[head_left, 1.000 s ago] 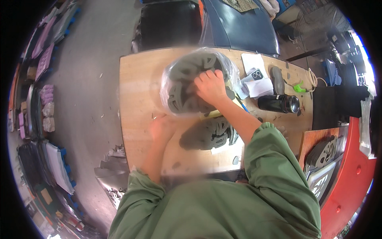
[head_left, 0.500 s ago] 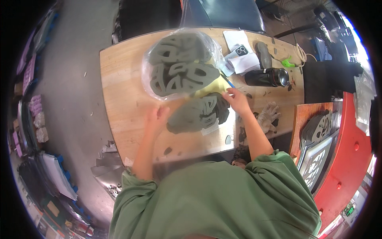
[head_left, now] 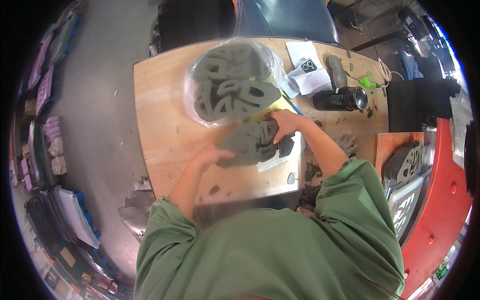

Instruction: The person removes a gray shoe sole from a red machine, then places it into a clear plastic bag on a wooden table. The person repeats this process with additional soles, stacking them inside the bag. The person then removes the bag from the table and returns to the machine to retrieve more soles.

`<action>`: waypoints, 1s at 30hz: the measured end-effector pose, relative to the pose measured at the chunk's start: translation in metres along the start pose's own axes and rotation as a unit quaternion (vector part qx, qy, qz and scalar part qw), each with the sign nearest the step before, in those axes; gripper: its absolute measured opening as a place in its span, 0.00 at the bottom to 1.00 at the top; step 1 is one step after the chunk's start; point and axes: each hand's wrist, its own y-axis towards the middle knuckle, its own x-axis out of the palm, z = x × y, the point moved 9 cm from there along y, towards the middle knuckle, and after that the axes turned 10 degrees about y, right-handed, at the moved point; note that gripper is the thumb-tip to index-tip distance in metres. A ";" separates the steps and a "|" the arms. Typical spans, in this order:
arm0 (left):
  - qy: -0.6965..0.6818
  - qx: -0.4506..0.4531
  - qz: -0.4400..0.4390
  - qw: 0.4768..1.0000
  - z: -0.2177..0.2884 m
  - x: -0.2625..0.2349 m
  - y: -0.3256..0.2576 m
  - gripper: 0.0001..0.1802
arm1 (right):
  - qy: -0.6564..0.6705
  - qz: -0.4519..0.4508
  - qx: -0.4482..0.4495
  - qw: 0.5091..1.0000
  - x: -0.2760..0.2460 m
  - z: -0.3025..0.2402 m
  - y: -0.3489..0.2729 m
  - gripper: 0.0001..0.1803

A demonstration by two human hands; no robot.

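A loose stack of dark grey sole-shaped cut-out pieces (head_left: 245, 142) lies on the wooden table just in front of me. At its left end, my left hand (head_left: 212, 156) is closed on the edge, thumb on top and the other fingers partly hidden. My right hand (head_left: 286, 124) grips the stack's far right side, thumb and fingers bent over the pieces. Beyond them, more grey cut-out pieces (head_left: 235, 97) sit in an open clear plastic bag (head_left: 191, 100). Yellow paper (head_left: 275, 106) shows beside the bag, and a white printed slip (head_left: 272, 162) lies by the stack.
At the right of the wooden table (head_left: 165, 125) lie a black flask (head_left: 335, 99), a phone (head_left: 307, 65) on papers, a dark sole (head_left: 337, 72) and a glove (head_left: 346, 142). Dark scraps are scattered about. A red cabinet (head_left: 435, 200) stands at the right, with more cut-out pieces beside it.
Both hands have come down onto the stack of sole-shaped pieces and taken hold of it. Before, the left hand was apart from it. The view has shifted slightly.
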 end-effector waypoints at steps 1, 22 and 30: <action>-0.007 0.005 0.008 1.000 -0.002 0.001 0.001 0.44 | -0.037 -0.006 0.027 0.999 0.001 0.004 0.003 0.51; 0.296 0.379 0.317 0.817 0.022 0.045 -0.062 0.40 | -0.171 0.105 -0.049 0.978 0.017 -0.028 -0.055 0.49; 0.299 0.494 0.320 0.751 0.000 0.038 -0.104 0.44 | -0.157 0.262 -0.097 0.947 0.022 -0.093 -0.136 0.30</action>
